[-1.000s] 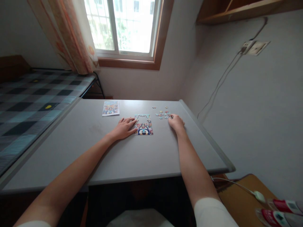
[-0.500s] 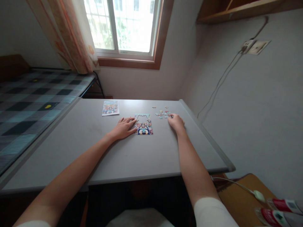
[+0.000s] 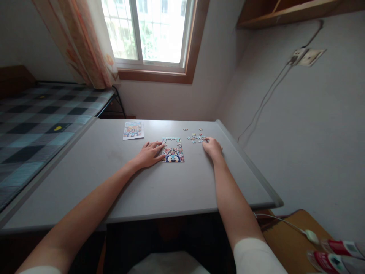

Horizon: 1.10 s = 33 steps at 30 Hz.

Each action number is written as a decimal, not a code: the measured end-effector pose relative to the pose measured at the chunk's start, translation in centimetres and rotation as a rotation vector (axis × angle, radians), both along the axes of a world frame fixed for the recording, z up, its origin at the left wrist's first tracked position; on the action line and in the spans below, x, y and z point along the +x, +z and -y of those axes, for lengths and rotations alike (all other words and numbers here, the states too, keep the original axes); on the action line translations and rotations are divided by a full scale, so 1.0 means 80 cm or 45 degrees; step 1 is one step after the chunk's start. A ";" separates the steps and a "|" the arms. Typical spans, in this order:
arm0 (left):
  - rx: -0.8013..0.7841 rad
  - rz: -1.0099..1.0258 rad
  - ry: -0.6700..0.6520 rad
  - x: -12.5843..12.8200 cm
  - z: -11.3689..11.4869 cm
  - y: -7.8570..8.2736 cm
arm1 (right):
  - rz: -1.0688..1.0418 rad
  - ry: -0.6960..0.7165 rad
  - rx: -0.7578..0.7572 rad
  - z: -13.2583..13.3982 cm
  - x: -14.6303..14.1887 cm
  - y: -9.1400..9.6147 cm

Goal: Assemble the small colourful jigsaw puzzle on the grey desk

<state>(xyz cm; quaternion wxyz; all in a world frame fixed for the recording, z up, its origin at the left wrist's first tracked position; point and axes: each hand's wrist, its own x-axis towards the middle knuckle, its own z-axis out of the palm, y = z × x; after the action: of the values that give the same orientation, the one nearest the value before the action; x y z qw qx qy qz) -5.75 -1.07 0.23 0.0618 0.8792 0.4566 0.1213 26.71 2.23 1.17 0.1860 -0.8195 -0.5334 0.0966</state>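
Note:
A partly assembled jigsaw puzzle lies flat on the table, with a gap in its upper middle and a blue cartoon dog face along its lower edge. Fingers spread, my left hand rests flat with its fingertips on the puzzle's left edge. To the right is a loose group of puzzle pieces. My right hand is at the right end of that group, its fingers curled and closed against the pieces. Whatever is between those fingertips is hidden.
A reference picture sheet lies at the back left of the grey table. Two small clusters of pieces sit farther back. A wall is to the right, a checked bed to the left. Bottles lie at the lower right.

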 end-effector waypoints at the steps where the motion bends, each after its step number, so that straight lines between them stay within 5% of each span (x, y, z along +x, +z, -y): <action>1: -0.002 -0.001 0.000 0.000 0.000 0.001 | -0.001 -0.002 -0.002 0.000 0.000 0.000; 22: -0.003 0.001 -0.003 0.000 0.000 -0.001 | -0.048 -0.028 0.036 -0.001 -0.001 0.001; 29: -0.009 -0.002 0.001 0.001 0.000 0.002 | -0.030 0.352 0.122 0.001 -0.026 0.002; 33: -0.006 -0.010 0.000 0.001 0.000 0.001 | 0.026 0.397 0.092 0.002 -0.034 -0.001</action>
<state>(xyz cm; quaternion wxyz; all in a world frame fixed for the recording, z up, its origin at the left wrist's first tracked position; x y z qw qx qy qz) -5.68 -1.04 0.29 0.0623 0.8796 0.4570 0.1168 24.00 2.05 1.09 0.1929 -0.7205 -0.6591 0.0966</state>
